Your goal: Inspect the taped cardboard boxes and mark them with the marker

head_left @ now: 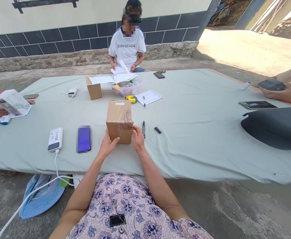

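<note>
A small brown cardboard box [119, 121] with taped top stands on the grey-green table cover [185, 139] just in front of me. My left hand [108, 145] grips its near left corner, fingers curled against the front face. My right hand [138, 139] presses the box's right side, fingers closed along it. A black marker [143, 128] and its cap [157, 130] lie just right of the box.
A white power bank [55, 139] with cable and a purple phone [84, 138] lie to the left. Farther back are a second box [94, 88], a clear bowl [125, 88], a tape measure [131, 99] and papers [149, 97]. A person sits opposite; other people's hands are at both sides. A dark bag [274, 127] lies at right.
</note>
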### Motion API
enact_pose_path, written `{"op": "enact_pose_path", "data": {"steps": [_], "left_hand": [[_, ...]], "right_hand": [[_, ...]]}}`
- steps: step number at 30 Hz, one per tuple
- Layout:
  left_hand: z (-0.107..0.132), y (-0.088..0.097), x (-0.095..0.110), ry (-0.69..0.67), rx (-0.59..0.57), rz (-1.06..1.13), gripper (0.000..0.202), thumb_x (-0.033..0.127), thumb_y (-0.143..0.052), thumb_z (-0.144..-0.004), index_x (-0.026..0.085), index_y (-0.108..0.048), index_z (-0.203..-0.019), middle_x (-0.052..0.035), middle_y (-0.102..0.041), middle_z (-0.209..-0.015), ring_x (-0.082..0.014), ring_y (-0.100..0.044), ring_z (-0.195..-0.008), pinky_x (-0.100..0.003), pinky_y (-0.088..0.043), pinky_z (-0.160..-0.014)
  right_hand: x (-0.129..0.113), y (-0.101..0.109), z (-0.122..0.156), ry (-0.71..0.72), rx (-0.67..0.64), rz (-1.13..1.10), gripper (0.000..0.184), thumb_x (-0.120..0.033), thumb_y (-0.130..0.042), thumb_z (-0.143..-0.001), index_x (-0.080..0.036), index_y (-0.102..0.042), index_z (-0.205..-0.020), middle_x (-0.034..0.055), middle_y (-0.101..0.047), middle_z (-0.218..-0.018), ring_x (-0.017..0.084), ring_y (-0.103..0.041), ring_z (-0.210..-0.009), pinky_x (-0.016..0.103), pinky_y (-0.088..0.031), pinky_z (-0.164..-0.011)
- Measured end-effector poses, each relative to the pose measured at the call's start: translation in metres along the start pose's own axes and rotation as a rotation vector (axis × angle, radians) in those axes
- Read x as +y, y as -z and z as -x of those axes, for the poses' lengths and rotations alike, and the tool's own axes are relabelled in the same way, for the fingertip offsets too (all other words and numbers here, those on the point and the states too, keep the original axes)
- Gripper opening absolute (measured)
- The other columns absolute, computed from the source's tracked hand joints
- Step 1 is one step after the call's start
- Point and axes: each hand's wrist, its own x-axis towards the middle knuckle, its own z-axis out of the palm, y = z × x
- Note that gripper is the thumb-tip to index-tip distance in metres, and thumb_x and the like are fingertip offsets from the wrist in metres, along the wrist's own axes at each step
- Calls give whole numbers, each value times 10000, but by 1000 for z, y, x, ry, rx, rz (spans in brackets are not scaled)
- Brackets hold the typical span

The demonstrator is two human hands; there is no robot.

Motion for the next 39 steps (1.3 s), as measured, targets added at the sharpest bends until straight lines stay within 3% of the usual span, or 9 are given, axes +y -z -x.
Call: {"op": "enact_pose_path", "data": {"steps": [5, 8, 12, 17, 23, 32, 39], "left_hand": [[3, 2, 6, -18, 102, -57, 572, 450, -756, -785, 238, -577, -1284, -103, -703, -1182, -249, -654, -1077, -349, -528, -838], [6, 4, 12, 5, 151, -127, 560, 531, -721, -814, 241, -602, -1278, -101, -702, -1157, -227, -661, -974, -328, -512, -792], [10, 7, 19, -2, 217, -174, 581, 615, -606, -880, 246, -595, -1329, -110, -686, -1180, -248, -648, -1053, -360, -510, -863], [13, 7, 27, -30, 238, -151, 609, 556, -562, -930, 237, -503, -1444, -123, -631, -1339, -273, -573, -1272, -427, -469, -1064], [16, 3, 33, 1, 236, -134, 957, 401, -765, -796, 264, -238, -1584, -97, -371, -1623, -294, -375, -1489, -461, -320, -1240], [15, 9, 27, -28, 196, -243, 941, 374, -769, -781, 288, -271, -1574, -95, -459, -1558, -333, -444, -1419, -527, -391, -1166], [15, 13, 15, -173, 126, -375, 911, 371, -762, -801, 296, -282, -1571, -112, -467, -1546, -325, -476, -1376, -512, -438, -1117]], "right_hand": [[-6, 4, 2, 108, -70, -13, 694, -761, -383, -903, -203, -591, -1259, 112, -626, -1225, 221, -608, -1057, 366, -529, -890], [-11, 7, 4, 190, -111, -25, 616, -691, -467, -913, -225, -563, -1303, 106, -601, -1250, 206, -594, -1034, 333, -521, -814], [-14, 8, 6, 303, -145, -28, 611, -691, -462, -917, -240, -555, -1319, 106, -592, -1250, 212, -584, -1026, 359, -514, -820], [-11, 9, 7, 352, -181, -28, 713, -780, -406, -890, -243, -553, -1335, 116, -580, -1245, 229, -585, -1030, 395, -533, -835], [-8, 11, 6, 325, -268, -9, 765, -780, -475, -862, -272, -476, -1434, 128, -517, -1371, 256, -567, -1139, 411, -543, -878], [1, 7, 6, 185, -276, -96, 794, -687, -644, -819, -282, -430, -1468, 127, -527, -1377, 238, -588, -1109, 367, -542, -825], [11, 8, 1, 100, -157, -251, 848, -687, -725, -752, -288, -450, -1448, 55, -614, -1070, 182, -621, -937, 309, -537, -768]]}}
